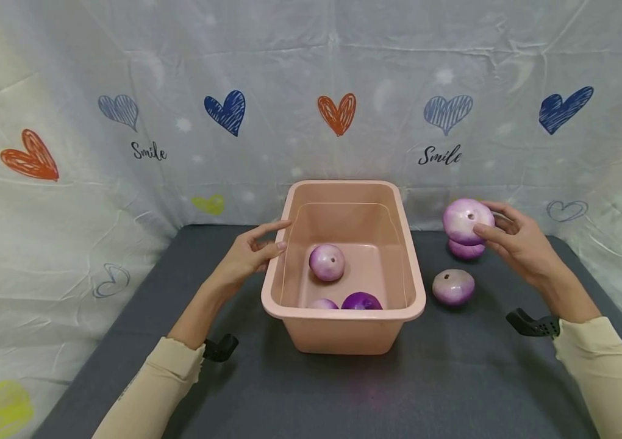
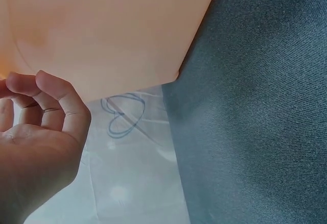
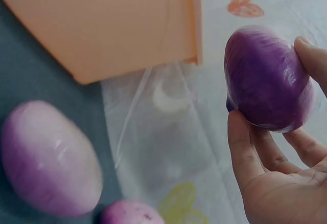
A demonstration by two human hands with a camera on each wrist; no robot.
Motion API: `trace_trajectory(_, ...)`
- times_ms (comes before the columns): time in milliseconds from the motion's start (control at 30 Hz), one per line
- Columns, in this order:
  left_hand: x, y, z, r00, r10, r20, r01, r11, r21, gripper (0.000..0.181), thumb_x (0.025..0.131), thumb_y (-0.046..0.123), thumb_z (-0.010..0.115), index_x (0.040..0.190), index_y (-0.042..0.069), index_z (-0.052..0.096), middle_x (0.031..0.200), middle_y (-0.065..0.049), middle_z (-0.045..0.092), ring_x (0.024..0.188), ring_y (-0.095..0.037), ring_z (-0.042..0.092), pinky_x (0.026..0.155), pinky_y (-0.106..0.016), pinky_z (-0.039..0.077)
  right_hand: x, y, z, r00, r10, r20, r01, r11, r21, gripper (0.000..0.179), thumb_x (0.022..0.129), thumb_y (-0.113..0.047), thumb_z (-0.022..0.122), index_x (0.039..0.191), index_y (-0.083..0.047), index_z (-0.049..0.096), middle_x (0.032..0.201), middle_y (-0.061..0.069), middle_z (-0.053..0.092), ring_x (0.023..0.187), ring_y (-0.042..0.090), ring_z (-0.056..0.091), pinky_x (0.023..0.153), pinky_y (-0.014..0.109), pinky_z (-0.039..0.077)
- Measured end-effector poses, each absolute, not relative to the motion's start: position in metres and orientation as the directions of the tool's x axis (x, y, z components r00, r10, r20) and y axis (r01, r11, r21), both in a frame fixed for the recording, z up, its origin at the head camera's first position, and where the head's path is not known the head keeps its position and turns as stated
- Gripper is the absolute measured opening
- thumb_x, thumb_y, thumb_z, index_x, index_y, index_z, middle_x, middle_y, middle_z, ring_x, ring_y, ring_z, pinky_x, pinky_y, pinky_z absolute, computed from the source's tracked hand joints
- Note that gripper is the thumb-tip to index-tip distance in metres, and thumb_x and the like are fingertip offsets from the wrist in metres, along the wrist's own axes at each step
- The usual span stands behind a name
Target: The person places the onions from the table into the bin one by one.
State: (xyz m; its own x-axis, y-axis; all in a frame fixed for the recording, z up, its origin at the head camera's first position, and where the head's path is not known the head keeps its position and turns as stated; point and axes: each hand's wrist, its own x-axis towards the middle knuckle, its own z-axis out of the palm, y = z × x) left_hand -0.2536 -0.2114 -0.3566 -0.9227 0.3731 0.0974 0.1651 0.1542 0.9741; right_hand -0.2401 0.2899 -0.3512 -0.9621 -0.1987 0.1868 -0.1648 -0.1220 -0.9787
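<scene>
The right hand (image 1: 521, 245), at right of centre in the head view, pinches a purple-and-white onion (image 1: 461, 221) between thumb and fingers. The held onion is raised off the bench (image 1: 333, 396) and is well apart from the tub (image 1: 344, 334).

The left hand (image 1: 244, 259) has thumb and index finger spread, both touching the left rim of the tub; the other fingers are loosely bent.

The pink tub stands upright at the centre of the frame. It contains three onions: a pale one (image 1: 326, 263) near the middle, and a light one (image 1: 324, 304) and a dark purple one (image 1: 362, 301) partly hidden by the near wall.

To the right of the tub, a fourth onion (image 1: 453, 288) rests on the bench. Another onion (image 1: 466, 250) is partly covered by the held one.

A heart-printed sheet (image 1: 289, 61) fills the upper frame.
</scene>
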Motion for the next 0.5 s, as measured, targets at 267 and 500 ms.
trace_trajectory(267,-0.256,-0.214,-0.355,-0.916,0.395,0.073,0.138,0.139,0.981,0.053,0.101,0.021,0.067,0.152,0.020,0.051,0.119,-0.033,0.063,0.085,-0.021,0.068,0.079,-0.037,0.055,-0.248,0.268,-0.330,-0.967,-0.179,0.183,-0.184,-0.016,-0.983,0.048,0.100,-0.006,0.065,0.145,-0.009,0.048,0.143,0.015,0.042,0.126,0.026,0.045,0.090,0.023,0.050)
trace_trajectory(500,-0.257,-0.216,-0.356,-0.916,0.398,0.055,0.122,0.145,0.982,0.054,0.101,0.020,0.067,0.153,0.020,0.051,0.122,-0.031,0.063,0.094,-0.025,0.070,0.082,-0.040,0.056,-0.254,0.249,-0.320,-0.951,-0.221,0.216,-0.241,0.092,-0.966,0.053,0.099,-0.008,0.068,0.148,-0.007,0.046,0.145,0.017,0.043,0.125,0.028,0.047,0.089,0.024,0.051)
